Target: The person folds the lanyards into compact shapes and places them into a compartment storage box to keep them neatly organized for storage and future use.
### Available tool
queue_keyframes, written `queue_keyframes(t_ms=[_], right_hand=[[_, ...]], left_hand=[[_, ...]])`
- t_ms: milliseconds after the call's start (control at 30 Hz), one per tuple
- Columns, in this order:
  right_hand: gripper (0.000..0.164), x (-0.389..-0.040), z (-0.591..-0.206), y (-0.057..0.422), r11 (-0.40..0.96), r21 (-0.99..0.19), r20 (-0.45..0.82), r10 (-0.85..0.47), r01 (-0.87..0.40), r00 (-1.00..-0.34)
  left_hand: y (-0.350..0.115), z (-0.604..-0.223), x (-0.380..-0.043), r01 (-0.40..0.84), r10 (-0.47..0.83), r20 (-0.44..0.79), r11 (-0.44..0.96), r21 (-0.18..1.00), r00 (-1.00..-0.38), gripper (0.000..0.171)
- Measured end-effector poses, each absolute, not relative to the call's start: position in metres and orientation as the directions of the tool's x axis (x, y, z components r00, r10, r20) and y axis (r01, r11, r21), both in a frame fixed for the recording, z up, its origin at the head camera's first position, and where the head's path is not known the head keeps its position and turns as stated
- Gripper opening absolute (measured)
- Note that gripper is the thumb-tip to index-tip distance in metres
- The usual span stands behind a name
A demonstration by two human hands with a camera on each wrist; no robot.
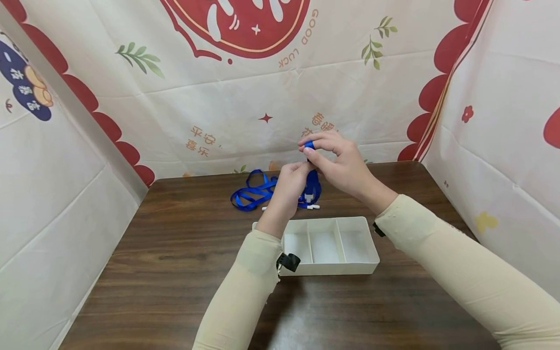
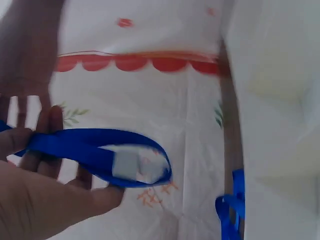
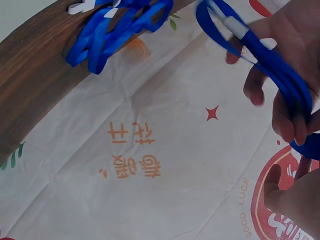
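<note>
A blue lanyard (image 2: 85, 150), gathered into a long folded bundle, is between my two hands above the table's far part. My left hand (image 1: 289, 187) grips the bundle between thumb and fingers. A loop with a pale buckle (image 2: 125, 165) sticks out past that hand. My right hand (image 1: 343, 163) is just above and to the right, its thumb and fingertips pinching a blue piece of the strap at the bundle's other end. In the right wrist view the left hand's fingers (image 3: 287, 125) curl around the strap and the right hand (image 3: 297, 200) is below.
More blue lanyards (image 1: 253, 192) lie loosely coiled at the table's back, with white clips (image 1: 313, 207) beside them. Nearer me, a white divided box (image 1: 330, 269) stands under the left forearm. Printed cloth walls (image 1: 245, 107) enclose the brown table (image 1: 175, 253).
</note>
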State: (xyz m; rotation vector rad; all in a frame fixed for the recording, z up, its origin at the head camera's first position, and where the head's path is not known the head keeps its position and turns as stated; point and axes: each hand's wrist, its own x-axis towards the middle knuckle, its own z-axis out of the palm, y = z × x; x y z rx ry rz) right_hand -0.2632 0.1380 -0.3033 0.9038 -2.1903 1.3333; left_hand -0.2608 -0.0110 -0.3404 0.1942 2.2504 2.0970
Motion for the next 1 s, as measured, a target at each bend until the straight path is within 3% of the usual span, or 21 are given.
queue_keyframes(t_ms=[100,233,600,767,1000], right_hand=[[0.015,-0.264,-0.306,0.139,0.332,-0.62,0.642,-0.307,-0.711,-0.703],[0.016,-0.265,-0.309,0.14,0.343,-0.618,0.638,-0.307,-0.707,-0.706],[0.017,-0.265,-0.308,0.143,0.327,-0.632,0.631,-0.31,-0.702,-0.712],[0.028,-0.261,-0.305,0.144,0.303,-0.675,0.592,-0.322,-0.673,-0.739],[0.046,-0.256,-0.299,0.148,0.214,-0.762,0.535,-0.324,-0.611,-0.78]], left_hand=[[-0.009,-0.338,-0.26,0.012,0.133,0.003,0.062,0.998,-0.991,0.049],[-0.007,-0.338,-0.259,0.052,0.145,0.041,0.072,0.996,-0.989,0.056],[-0.015,-0.345,-0.26,0.193,0.224,0.188,-0.003,0.981,-0.956,0.048],[-0.018,-0.351,-0.262,0.28,0.268,0.281,-0.042,0.959,-0.922,0.037],[-0.02,-0.353,-0.262,0.327,0.334,0.336,-0.085,0.941,-0.881,0.036]])
